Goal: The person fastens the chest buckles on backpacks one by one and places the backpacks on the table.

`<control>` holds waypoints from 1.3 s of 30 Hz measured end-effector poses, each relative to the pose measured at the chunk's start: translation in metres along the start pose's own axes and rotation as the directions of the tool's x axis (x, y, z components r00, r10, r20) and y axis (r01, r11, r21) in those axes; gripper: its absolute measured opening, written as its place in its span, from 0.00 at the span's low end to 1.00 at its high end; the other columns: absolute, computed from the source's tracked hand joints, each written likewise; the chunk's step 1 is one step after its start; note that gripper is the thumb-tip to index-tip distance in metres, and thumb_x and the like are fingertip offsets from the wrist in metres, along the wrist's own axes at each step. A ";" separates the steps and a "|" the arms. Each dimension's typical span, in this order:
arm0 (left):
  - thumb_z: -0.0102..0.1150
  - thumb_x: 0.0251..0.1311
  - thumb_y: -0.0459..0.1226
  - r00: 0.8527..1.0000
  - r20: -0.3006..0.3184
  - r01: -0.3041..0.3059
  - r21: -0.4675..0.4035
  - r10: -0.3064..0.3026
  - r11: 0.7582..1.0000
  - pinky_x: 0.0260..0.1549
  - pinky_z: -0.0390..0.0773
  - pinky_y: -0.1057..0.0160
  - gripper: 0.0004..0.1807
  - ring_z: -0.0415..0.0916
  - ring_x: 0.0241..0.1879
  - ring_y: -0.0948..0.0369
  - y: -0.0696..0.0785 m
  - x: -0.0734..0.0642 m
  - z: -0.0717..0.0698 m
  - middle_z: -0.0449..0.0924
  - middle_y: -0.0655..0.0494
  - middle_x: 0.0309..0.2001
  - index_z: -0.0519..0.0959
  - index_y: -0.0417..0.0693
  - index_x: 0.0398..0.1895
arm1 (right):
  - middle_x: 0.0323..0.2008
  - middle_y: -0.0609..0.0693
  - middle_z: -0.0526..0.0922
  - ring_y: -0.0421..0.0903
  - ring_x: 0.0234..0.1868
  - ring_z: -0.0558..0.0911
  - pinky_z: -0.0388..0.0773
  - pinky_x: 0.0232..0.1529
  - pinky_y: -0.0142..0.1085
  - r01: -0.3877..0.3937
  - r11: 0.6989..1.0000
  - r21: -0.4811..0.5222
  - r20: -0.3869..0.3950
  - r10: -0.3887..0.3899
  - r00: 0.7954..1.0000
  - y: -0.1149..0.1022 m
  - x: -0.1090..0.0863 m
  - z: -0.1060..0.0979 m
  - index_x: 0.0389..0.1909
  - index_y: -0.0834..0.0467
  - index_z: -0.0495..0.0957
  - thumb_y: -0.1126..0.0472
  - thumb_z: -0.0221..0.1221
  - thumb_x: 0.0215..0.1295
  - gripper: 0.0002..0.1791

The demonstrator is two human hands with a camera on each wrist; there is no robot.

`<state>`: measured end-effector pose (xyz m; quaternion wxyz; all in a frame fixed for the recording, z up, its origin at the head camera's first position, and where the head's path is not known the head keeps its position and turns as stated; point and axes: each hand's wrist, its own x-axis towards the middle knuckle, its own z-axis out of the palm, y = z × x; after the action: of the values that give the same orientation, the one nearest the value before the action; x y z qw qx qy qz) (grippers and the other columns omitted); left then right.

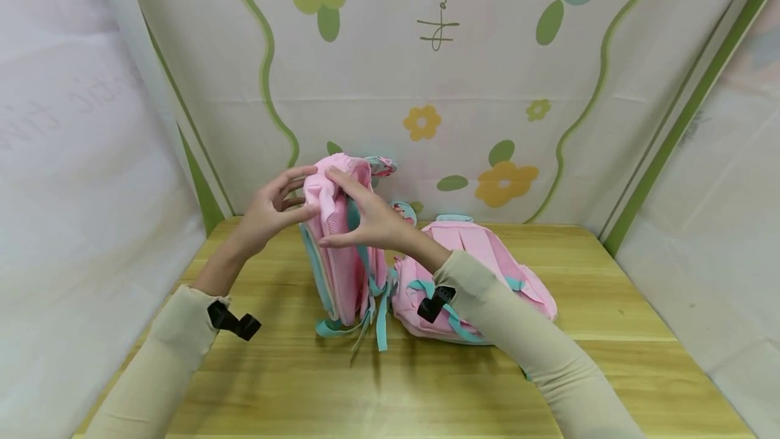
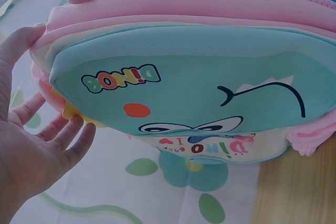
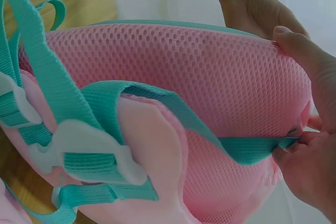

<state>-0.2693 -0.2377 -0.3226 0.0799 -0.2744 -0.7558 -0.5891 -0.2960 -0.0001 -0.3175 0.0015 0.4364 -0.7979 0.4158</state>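
A pink backpack (image 1: 344,276) stands upright on the table, its top between both hands. My left hand (image 1: 262,212) holds its left side; in the left wrist view the thumb presses the edge and the fingers spread along the far side. That view shows its teal panel (image 2: 184,87) with a cartoon face and "DINO" lettering. My right hand (image 1: 372,219) grips the other side. The right wrist view shows the right thumb on the rim of the pink mesh back (image 3: 184,56), the fingers lower down by a teal strap (image 3: 247,150).
A second pink backpack (image 1: 487,249) with teal straps lies on the wooden table (image 1: 609,330), just right of the upright one. Teal straps (image 1: 382,320) dangle between them. Fabric walls with printed flowers (image 1: 506,183) enclose the back and sides.
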 end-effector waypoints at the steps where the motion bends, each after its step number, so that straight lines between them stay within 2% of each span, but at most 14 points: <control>1: 0.61 0.64 0.26 1.000 -0.001 0.003 0.003 -0.003 1.000 0.60 0.73 0.72 0.34 0.66 0.69 0.64 0.000 0.000 0.000 0.62 0.46 0.75 0.64 0.42 0.74 | 0.82 0.39 0.46 0.41 0.81 0.51 0.61 0.77 0.50 -0.004 1.000 0.008 0.004 0.004 1.000 0.001 -0.001 0.000 0.82 0.44 0.46 0.48 0.78 0.51 0.64; 8: 0.60 0.65 0.25 1.000 -0.005 0.013 -0.027 -0.013 1.000 0.58 0.74 0.72 0.34 0.68 0.67 0.62 -0.001 -0.002 -0.005 0.63 0.44 0.74 0.65 0.41 0.74 | 0.82 0.34 0.44 0.39 0.82 0.48 0.59 0.77 0.51 -0.061 0.996 0.059 0.041 0.058 0.997 0.007 -0.008 0.004 0.82 0.36 0.39 0.47 0.78 0.52 0.67; 15: 0.62 0.65 0.28 1.000 -0.002 0.031 -0.035 -0.031 0.999 0.54 0.78 0.71 0.34 0.71 0.64 0.65 -0.003 -0.002 -0.007 0.65 0.45 0.74 0.66 0.43 0.74 | 0.82 0.34 0.43 0.38 0.82 0.46 0.59 0.78 0.50 -0.059 0.997 0.044 0.045 0.057 0.997 0.021 -0.015 0.007 0.82 0.33 0.35 0.45 0.78 0.51 0.69; 21: 0.61 0.66 0.28 0.999 -0.002 0.036 -0.044 -0.037 0.998 0.53 0.79 0.71 0.33 0.71 0.64 0.65 -0.005 -0.003 -0.008 0.64 0.46 0.74 0.66 0.45 0.74 | 0.82 0.33 0.41 0.40 0.82 0.46 0.59 0.77 0.52 -0.066 0.997 0.032 0.056 0.064 0.996 0.031 -0.024 0.011 0.82 0.33 0.35 0.43 0.77 0.51 0.69; 27: 0.61 0.66 0.28 0.999 -0.019 0.045 -0.034 -0.045 0.998 0.55 0.77 0.72 0.32 0.70 0.65 0.65 -0.005 -0.004 -0.009 0.64 0.47 0.74 0.67 0.45 0.74 | 0.83 0.37 0.42 0.41 0.82 0.47 0.57 0.78 0.53 -0.036 0.999 -0.010 0.048 0.037 0.998 0.037 -0.031 0.014 0.82 0.35 0.36 0.44 0.77 0.52 0.68; 32: 0.62 0.66 0.28 0.999 -0.028 0.044 -0.037 -0.045 0.998 0.57 0.76 0.72 0.32 0.70 0.65 0.65 -0.006 -0.006 -0.011 0.66 0.49 0.73 0.68 0.45 0.73 | 0.83 0.41 0.39 0.43 0.83 0.44 0.55 0.77 0.57 -0.023 0.999 -0.032 0.039 0.024 0.999 0.043 -0.038 0.017 0.83 0.38 0.38 0.46 0.78 0.52 0.68; 39: 0.61 0.67 0.29 0.998 -0.012 0.065 -0.026 -0.065 0.998 0.58 0.75 0.74 0.31 0.70 0.65 0.66 -0.006 -0.010 -0.016 0.66 0.51 0.72 0.68 0.46 0.74 | 0.84 0.45 0.35 0.46 0.84 0.40 0.52 0.76 0.63 -0.068 0.997 -0.035 0.045 0.070 0.997 0.050 -0.050 0.022 0.83 0.42 0.40 0.46 0.77 0.53 0.66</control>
<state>-0.2668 -0.2567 -0.3275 0.0620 -0.2470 -0.7563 -0.6026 -0.2924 0.0337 -0.3828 -0.0242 0.4182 -0.8191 0.3920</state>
